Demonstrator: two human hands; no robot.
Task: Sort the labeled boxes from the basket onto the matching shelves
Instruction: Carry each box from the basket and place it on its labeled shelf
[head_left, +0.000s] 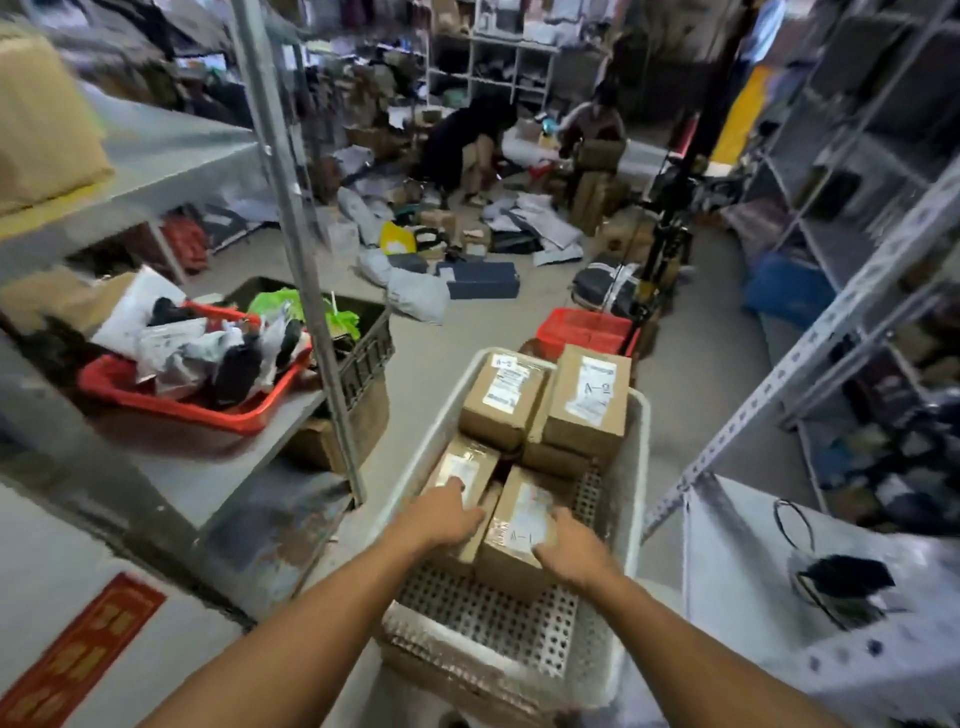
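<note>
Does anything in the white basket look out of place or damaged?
Nothing looks damaged. One A-2 box sits tilted on another box, and the left box under the left hand leans.

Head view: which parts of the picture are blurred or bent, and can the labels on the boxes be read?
Head view: the edges smear with motion blur, worst on the left shelves and right racks; the wide lens bends the upright post. The centre is sharper: the handwritten A-2 box and A-1 box are readable, the printed text is not. Light is soft, without hard shadows.
</note>
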